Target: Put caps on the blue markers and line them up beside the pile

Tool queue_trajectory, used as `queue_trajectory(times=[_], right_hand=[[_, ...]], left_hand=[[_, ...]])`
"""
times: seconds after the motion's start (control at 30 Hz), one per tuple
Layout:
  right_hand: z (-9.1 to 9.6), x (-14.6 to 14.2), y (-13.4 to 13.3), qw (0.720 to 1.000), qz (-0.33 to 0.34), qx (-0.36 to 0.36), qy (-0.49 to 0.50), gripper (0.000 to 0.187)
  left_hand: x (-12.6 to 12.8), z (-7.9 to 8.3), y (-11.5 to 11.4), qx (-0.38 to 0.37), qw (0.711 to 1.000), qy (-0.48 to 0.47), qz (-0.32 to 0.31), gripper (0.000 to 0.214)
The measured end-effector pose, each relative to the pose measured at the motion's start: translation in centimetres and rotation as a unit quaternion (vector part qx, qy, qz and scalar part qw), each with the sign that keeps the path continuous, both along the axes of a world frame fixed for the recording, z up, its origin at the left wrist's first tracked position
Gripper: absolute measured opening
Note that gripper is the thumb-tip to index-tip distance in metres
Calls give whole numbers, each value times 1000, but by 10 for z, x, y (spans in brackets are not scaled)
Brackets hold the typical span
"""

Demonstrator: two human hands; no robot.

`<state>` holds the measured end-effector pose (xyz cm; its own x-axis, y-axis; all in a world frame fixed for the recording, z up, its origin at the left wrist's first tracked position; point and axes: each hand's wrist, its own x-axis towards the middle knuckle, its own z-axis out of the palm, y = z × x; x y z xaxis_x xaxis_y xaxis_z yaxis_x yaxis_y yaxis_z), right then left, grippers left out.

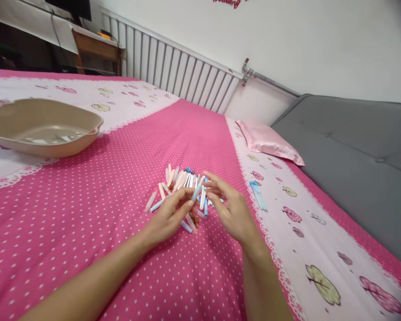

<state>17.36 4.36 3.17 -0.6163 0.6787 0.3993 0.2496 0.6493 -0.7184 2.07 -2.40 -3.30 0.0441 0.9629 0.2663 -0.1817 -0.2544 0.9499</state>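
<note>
My left hand [172, 209] pinches a slim light-blue pen [197, 189] between thumb and fingers, its upper end slanting up to the right. Close by that end is my right hand [230, 207], fingers apart and slightly curled; whether a fingertip touches the pen is not clear. Beneath and beyond both hands lies a loose pile of pen-like pieces [170, 174] in pink, peach, white and blue. Several small brown-gold pieces [195, 220] show at its near side, partly hidden by my left hand. A few light-blue pens [259, 196] lie together to the right.
A beige plastic basin [76, 141] with some pale pieces inside stands at the left on the pink dotted bedspread [127, 263]. A pink pillow [269, 141] lies by the grey headboard [350, 147]. White railing [173, 60] and a desk [95, 44] are at the back.
</note>
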Motion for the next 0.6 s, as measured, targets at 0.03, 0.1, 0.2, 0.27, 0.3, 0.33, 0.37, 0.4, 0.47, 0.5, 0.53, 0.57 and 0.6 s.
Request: queue_trajectory(times=[0.03,0.1,0.2,0.27,0.3,0.33,0.37,0.4,0.47,0.5,0.53,0.57,0.6], right_hand=[[-1,2,3,999,-28,-10,15,43],[-4,6,10,995,-98,-20,20,46],[-8,13,22,977,-206,1,-60,38],[-13,16,28,960,-245,14,-135,36],[-15,16,31,951,-257,19,-169,36],[-19,17,34,943,-266,22,-198,37],[-22,17,36,935,-274,25,-223,37],[-26,18,39,927,-282,27,-244,38],[-34,18,45,916,-292,22,-274,39],[-38,17,48,913,-294,18,-282,39],[-42,17,51,911,-295,14,-288,40],[-46,16,53,910,-295,10,-291,40],[-50,16,56,910,-295,8,-293,41]], left_hand=[[-2,0,1,-7,1000,-1,10,27],[-5,0,2,-10,998,7,63,26],[-10,-1,4,-12,987,29,155,19],[-11,-2,6,-27,980,26,198,15],[-12,-3,7,-34,975,20,217,14],[-13,-3,7,-40,971,12,234,13],[-13,-3,7,-44,968,2,249,13],[-13,-4,7,-48,965,-6,258,13],[-13,-3,7,-55,962,-13,267,14],[-13,-2,7,-56,962,-13,268,14],[-13,-2,7,-56,962,-10,268,14],[-13,-1,7,-56,962,-8,267,13],[-13,-1,7,-55,963,-6,266,13]])
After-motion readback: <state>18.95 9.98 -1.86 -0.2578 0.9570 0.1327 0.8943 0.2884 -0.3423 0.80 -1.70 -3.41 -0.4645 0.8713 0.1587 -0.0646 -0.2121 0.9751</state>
